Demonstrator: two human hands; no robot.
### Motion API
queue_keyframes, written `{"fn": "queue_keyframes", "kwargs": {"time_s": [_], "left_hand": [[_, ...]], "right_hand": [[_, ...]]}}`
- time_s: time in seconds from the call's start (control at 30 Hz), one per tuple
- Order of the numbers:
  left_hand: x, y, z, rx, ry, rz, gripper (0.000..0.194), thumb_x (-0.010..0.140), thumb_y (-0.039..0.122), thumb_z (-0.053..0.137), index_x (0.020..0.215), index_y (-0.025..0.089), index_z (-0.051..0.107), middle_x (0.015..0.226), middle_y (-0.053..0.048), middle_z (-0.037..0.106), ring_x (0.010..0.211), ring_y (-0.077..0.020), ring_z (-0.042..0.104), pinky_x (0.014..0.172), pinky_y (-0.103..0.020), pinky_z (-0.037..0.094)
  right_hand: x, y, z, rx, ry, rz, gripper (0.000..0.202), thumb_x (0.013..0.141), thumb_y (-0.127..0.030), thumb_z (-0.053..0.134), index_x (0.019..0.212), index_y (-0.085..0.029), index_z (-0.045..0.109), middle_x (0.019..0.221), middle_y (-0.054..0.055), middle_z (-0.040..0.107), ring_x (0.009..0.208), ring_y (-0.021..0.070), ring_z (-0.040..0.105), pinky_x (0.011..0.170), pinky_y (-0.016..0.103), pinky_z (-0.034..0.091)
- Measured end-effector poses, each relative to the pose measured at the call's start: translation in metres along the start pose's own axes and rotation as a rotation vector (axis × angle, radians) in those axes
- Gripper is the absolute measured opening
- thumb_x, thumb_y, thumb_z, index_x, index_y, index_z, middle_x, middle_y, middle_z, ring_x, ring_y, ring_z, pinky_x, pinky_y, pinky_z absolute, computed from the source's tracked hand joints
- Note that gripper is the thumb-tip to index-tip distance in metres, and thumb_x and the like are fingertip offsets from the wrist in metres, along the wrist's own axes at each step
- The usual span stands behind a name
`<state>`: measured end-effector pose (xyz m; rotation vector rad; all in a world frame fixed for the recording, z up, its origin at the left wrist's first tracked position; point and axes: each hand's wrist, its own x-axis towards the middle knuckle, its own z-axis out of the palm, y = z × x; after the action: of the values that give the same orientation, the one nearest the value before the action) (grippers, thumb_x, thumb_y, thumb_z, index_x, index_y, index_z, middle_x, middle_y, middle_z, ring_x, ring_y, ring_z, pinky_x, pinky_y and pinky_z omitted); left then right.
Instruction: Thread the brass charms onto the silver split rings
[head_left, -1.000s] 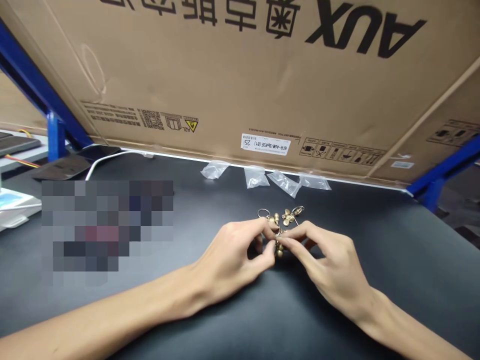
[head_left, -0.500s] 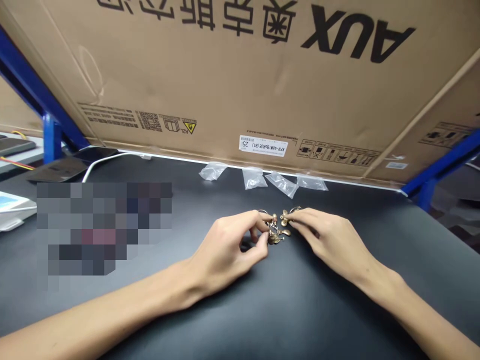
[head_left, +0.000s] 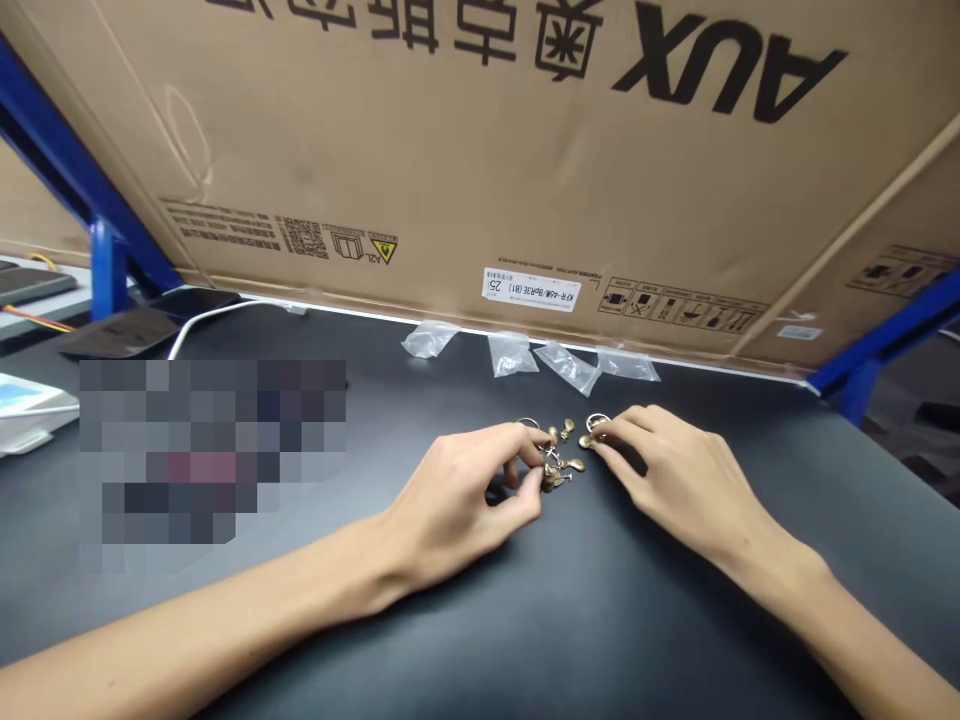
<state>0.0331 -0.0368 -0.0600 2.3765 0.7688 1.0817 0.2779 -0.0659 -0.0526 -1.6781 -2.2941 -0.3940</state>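
Observation:
My left hand rests on the dark table, thumb and forefinger curled in a pinch on a bunch of small brass-coloured charms with metal links. A thin metal ring shows just behind its fingers. My right hand pinches a brass-coloured charm keyring, whose silver ring sticks out past the fingertips. Between the hands lie a loose-looking charm and a rounded charm. My fingers partly cover both bunches, so how the pieces join is hard to see.
Several clear plastic bags lie along the back of the black table. Behind them stands a large cardboard box with blue frame bars at its sides. A white cable and a blurred-out patch are at left.
My right hand has shifted slightly right, away from my left, with its charms and ring. One charm now lies apart between the hands. My left hand keeps its pinch.

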Motion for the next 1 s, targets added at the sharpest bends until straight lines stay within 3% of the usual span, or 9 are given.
{"fn": "queue_keyframes", "kwargs": {"time_s": [0.17,0.33,0.57,1.0], "left_hand": [[0.001,0.0,0.0,0.005,-0.026,-0.014,0.006,0.086,0.013,0.056,0.082,0.017,0.058,0.097,-0.002,0.074,0.048,-0.0034,0.045,0.051,-0.017,0.044],[0.003,0.001,-0.001,-0.001,-0.027,-0.025,0.007,0.085,0.013,0.057,0.08,0.018,0.057,0.096,-0.001,0.075,0.051,-0.004,0.049,0.051,-0.017,0.044],[0.002,-0.002,-0.001,0.005,-0.034,-0.048,0.006,0.085,0.014,0.056,0.081,0.018,0.057,0.1,0.0,0.074,0.049,-0.0032,0.045,0.051,-0.017,0.043],[0.003,-0.002,-0.002,0.0,-0.042,-0.072,0.008,0.084,0.011,0.056,0.079,0.018,0.055,0.106,-0.001,0.074,0.05,-0.0034,0.047,0.05,-0.018,0.043]], "right_hand": [[0.007,-0.007,0.002,0.041,0.039,-0.119,0.023,0.099,-0.03,0.052,0.117,-0.026,0.065,0.108,0.002,0.068,0.095,0.0186,0.059,0.057,0.026,0.046],[0.014,-0.007,0.01,0.025,0.027,-0.194,0.022,0.095,-0.014,0.055,0.109,-0.023,0.069,0.106,0.003,0.069,0.095,0.0197,0.058,0.063,0.028,0.047],[0.015,-0.004,0.011,0.062,0.023,-0.225,0.019,0.1,-0.023,0.049,0.098,-0.021,0.068,0.099,0.004,0.069,0.088,0.0193,0.059,0.072,0.031,0.047],[0.014,-0.002,0.005,0.16,-0.025,-0.243,0.017,0.1,-0.024,0.05,0.098,-0.017,0.066,0.096,0.007,0.071,0.087,0.0196,0.063,0.083,0.035,0.044]]}}
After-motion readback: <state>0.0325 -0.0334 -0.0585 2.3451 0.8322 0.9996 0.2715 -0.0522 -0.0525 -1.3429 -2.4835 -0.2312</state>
